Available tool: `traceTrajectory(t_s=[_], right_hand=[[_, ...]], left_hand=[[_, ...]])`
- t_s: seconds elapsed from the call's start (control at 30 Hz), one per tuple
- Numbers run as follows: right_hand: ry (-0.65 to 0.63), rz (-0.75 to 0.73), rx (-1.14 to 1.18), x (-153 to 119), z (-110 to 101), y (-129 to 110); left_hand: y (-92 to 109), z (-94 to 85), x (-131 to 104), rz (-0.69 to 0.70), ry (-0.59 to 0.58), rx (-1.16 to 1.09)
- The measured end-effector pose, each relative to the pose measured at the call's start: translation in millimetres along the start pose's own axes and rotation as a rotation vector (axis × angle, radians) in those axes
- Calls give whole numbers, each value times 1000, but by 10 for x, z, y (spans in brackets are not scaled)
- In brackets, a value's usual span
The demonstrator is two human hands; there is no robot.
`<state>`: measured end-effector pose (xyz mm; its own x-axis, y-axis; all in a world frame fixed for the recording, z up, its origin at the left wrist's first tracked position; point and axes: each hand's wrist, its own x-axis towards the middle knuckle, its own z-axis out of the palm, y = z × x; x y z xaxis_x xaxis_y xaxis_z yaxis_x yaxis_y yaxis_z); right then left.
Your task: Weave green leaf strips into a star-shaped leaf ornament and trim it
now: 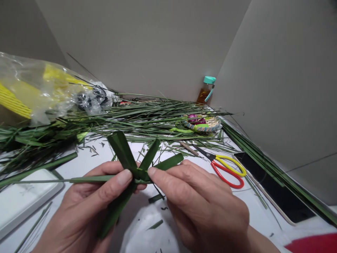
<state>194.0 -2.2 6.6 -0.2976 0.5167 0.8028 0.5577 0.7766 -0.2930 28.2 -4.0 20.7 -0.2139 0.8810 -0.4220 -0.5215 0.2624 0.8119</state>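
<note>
A piece of folded and woven green leaf strips (143, 174) is held between both hands above the white table. Several leaf ends fan upward from its knot, and one broad end hangs down past my left palm. My left hand (89, 200) pinches the knot's left side between thumb and fingers. A narrow strip runs out leftward over that hand. My right hand (200, 200) presses a fingertip on the knot's right side, and its other fingers are partly hidden. Scissors (221, 165) with one yellow and one red handle lie beyond my right hand.
Long green leaves (142, 116) pile across the back. A small woven basket (210, 123) holds purple items. A bottle (206, 90) stands by the wall. A phone-like black slab (273, 189) lies right, a white box (28, 196) left, below a plastic bag (44, 91).
</note>
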Motion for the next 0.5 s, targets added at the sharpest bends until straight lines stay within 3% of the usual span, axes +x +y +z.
traceTrajectory(t_s=[0.2,0.4,0.5], right_hand=[[32,-14,-89,8,-8,-8],[-15,20,-165,52,-55,-61],[-25,37,-212,62,-64,-96]], left_hand=[[11,-36,25,37,22,94],[-17,-74,63,136,-46,132],[-49,-130,94,257,37,186]])
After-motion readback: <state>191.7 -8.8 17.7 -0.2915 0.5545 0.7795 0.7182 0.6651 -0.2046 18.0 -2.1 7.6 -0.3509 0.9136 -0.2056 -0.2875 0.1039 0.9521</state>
